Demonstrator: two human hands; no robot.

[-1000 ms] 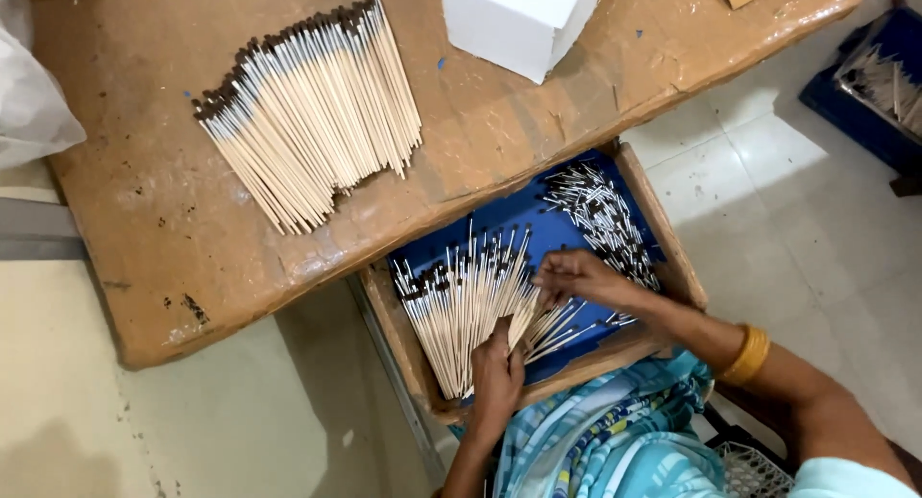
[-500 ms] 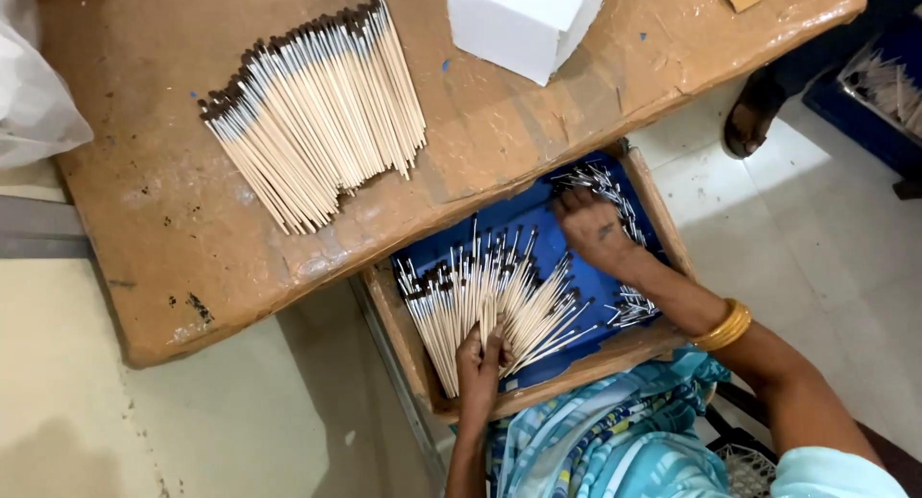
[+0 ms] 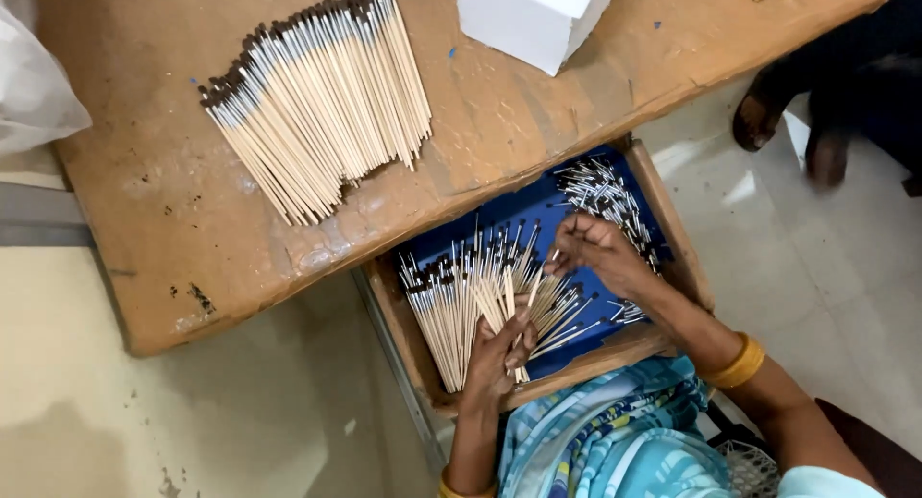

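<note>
A worn wooden table (image 3: 144, 267) stands on a pale tiled floor, carrying a squared-off stack of pale sticks with dark tips (image 3: 317, 99) and a white box (image 3: 533, 13) further along its top. Just below the table's edge, a blue-lined wooden tray (image 3: 663, 219) rests on the person's lap, within easy reach. The left hand (image 3: 499, 349) grips a fanned bundle of sticks (image 3: 471, 296) by its bare ends, apparently to keep the tips aligned, while the right hand (image 3: 595, 253), fingers curled, pinches at loose sticks (image 3: 605, 195) heaped at the tray's far side.
</note>
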